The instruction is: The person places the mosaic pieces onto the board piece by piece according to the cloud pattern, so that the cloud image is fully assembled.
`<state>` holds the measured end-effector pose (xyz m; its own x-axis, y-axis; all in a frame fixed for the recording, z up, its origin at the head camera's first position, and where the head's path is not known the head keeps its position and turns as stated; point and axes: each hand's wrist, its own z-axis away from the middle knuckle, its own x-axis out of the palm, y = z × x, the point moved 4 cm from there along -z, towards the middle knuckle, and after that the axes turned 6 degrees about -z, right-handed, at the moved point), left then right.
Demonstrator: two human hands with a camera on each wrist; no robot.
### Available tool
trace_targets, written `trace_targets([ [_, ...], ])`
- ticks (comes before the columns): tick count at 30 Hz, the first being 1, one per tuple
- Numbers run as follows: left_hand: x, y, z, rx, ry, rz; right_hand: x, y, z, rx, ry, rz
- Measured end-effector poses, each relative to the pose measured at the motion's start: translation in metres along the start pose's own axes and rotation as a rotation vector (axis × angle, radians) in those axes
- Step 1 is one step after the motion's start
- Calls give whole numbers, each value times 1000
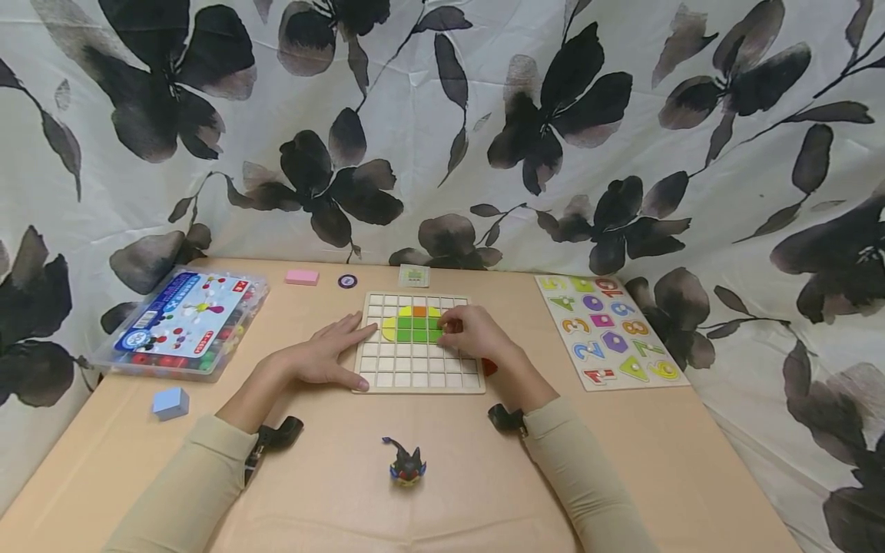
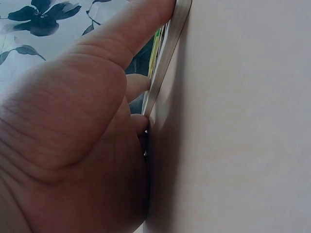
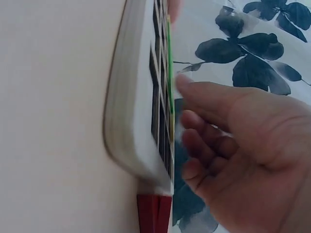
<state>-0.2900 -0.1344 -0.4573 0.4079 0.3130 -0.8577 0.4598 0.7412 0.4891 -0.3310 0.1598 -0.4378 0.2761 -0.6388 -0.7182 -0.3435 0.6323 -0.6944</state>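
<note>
A wooden grid board [image 1: 415, 372] lies mid-table with yellow, orange and green tiles [image 1: 412, 329] set in its upper rows. My left hand [image 1: 332, 355] lies flat against the board's left edge, fingers straight, with the thumb [image 2: 131, 34] along its rim [image 2: 167, 53]. My right hand [image 1: 473, 330] rests on the board's right part with curled fingers, their tips on a small red tile [image 1: 452, 326] beside the green ones. The right wrist view shows a fingertip [image 3: 182, 83] touching the green row; the red tile is hidden there. Another red piece [image 3: 153, 213] lies by the board's right edge.
A clear plastic box of coloured beads [image 1: 183, 322] sits at the left, with a blue block [image 1: 170, 402] in front of it. A pink block [image 1: 302, 277], a purple disc [image 1: 347, 281] and a card [image 1: 413, 275] lie behind the board. A number puzzle [image 1: 608, 330] is at the right, a small toy figure [image 1: 406, 465] in front.
</note>
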Motion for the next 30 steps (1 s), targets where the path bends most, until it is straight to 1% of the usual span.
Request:
trace_targets([
  [7,0,0,-1,4,4,-4,-30,3,10,-14,29,-46],
  [11,0,0,0,3,3,4,-47,10,18,-7,28,-69],
  [15,1,1,0,3,3,5,-62,20,25,5,10,-64],
  [19,1,1,0,6,3,3,-73,32,30,17,-32,-48],
  [23,0,3,0,4,4,8,-79,44,35,31,-78,-64],
  [30,1,2,0,3,5,4,-76,64,40,125,-208,-127],
])
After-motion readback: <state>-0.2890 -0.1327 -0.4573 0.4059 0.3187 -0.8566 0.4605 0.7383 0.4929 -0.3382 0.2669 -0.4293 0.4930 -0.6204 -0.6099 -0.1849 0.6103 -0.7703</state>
